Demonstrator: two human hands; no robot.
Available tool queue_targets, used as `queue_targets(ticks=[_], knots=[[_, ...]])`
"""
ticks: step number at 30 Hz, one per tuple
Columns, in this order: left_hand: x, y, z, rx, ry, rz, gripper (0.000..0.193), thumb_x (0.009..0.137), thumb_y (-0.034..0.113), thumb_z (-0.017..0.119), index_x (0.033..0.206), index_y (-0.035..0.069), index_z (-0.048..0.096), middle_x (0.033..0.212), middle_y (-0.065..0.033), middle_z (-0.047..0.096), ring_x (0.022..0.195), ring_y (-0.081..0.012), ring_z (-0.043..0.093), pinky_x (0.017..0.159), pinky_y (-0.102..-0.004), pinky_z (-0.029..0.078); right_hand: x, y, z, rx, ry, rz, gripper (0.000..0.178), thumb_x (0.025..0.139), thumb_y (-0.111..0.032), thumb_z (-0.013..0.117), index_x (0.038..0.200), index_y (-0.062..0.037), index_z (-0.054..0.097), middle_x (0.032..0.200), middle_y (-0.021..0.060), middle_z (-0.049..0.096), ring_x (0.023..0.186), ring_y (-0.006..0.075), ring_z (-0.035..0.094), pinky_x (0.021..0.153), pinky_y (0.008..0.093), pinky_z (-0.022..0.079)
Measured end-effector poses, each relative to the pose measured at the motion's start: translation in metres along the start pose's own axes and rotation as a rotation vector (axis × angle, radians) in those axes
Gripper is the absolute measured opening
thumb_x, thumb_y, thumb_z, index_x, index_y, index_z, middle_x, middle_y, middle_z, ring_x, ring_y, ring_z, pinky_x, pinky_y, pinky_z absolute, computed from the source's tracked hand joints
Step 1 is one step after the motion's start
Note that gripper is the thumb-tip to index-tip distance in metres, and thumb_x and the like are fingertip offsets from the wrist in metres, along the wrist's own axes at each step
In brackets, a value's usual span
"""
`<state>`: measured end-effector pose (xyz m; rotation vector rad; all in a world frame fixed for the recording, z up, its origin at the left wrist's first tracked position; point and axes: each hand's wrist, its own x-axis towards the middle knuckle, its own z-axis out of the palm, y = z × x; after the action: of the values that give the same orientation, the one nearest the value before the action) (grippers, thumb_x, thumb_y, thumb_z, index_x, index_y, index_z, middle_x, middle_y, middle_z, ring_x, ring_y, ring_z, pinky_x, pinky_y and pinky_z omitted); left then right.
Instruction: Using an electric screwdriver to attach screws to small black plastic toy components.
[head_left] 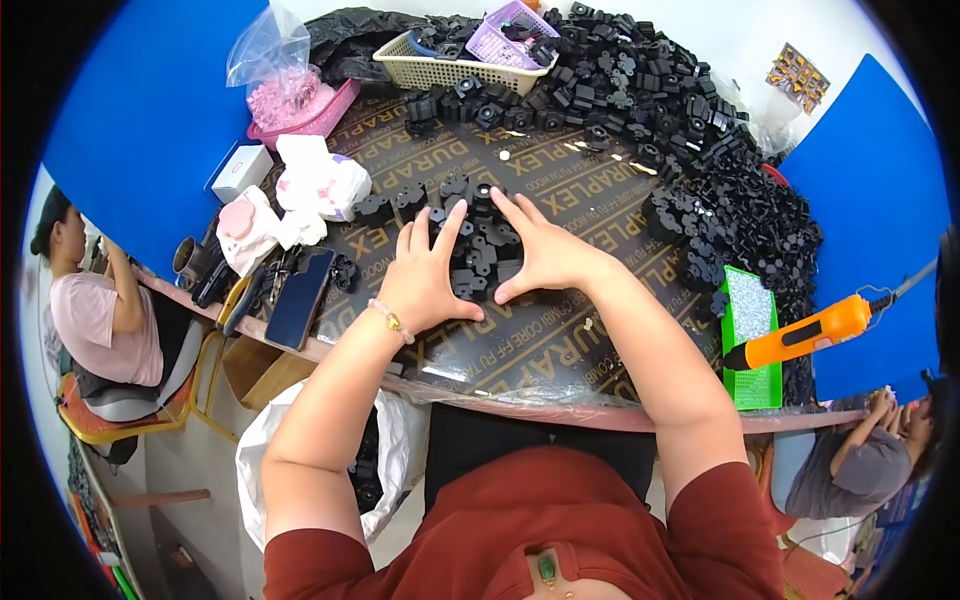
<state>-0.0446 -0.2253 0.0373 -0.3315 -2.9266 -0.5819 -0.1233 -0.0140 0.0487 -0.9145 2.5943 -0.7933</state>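
Observation:
A small cluster of black plastic parts (485, 240) lies on the dark, printed tabletop in front of me. My left hand (428, 275) is at its left side, palm inward, with fingers spread and thumb pointing right. On the opposite side, my right hand (550, 252) curves around the parts, its thumb and fingers also apart. Together the hands frame the cluster, their fingertips at its edges; whether they press on it I cannot tell. Neither hand grips a single part. A few more black parts (375, 208) sit just beyond my left fingers.
A large heap of black parts (620, 85) fills the far right. An orange electric screwdriver (810, 332) hangs over a green basket of small screws (750, 300). A phone (300, 300) and scissors lie left, below a white plastic bag (318, 180). Baskets (450, 72) stand behind. Two people sit nearby.

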Motion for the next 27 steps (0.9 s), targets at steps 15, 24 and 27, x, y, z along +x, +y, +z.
queue_targets(ticks=[15,24,27], knots=[[-0.01,-0.004,-0.005,-0.182,-0.06,0.1,0.131,0.049,0.021,0.092,0.153,0.028,0.014,0.144,-0.0342,0.018,0.126,-0.055,0.037,0.105,-0.051,0.04,0.021,-0.011,0.006,-0.144,-0.159,-0.106,0.117,0.045,-0.04,0.09,0.144,-0.0058,0.037,0.149,0.0364,0.019,0.123,0.0439,0.051,0.104,0.0401,0.043],[-0.018,-0.004,0.0,-0.221,-0.035,0.104,0.125,0.053,0.019,0.09,0.154,0.026,0.015,0.143,-0.0341,0.022,0.13,-0.0539,0.032,0.106,-0.0513,0.038,0.001,-0.017,0.017,-0.039,-0.05,-0.112,0.099,0.053,-0.038,0.085,0.133,0.003,0.044,0.147,0.0365,0.019,0.113,0.0473,0.057,0.102,0.0413,0.045],[-0.023,-0.001,0.004,-0.208,0.011,0.125,0.122,0.055,0.02,0.089,0.153,0.026,0.017,0.142,-0.0321,0.024,0.128,-0.0519,0.034,0.105,-0.0508,0.039,-0.015,-0.024,0.014,-0.043,-0.016,-0.072,0.097,0.054,-0.037,0.085,0.133,0.0027,0.044,0.148,0.0351,0.015,0.11,0.0479,0.058,0.1,0.0427,0.046]])
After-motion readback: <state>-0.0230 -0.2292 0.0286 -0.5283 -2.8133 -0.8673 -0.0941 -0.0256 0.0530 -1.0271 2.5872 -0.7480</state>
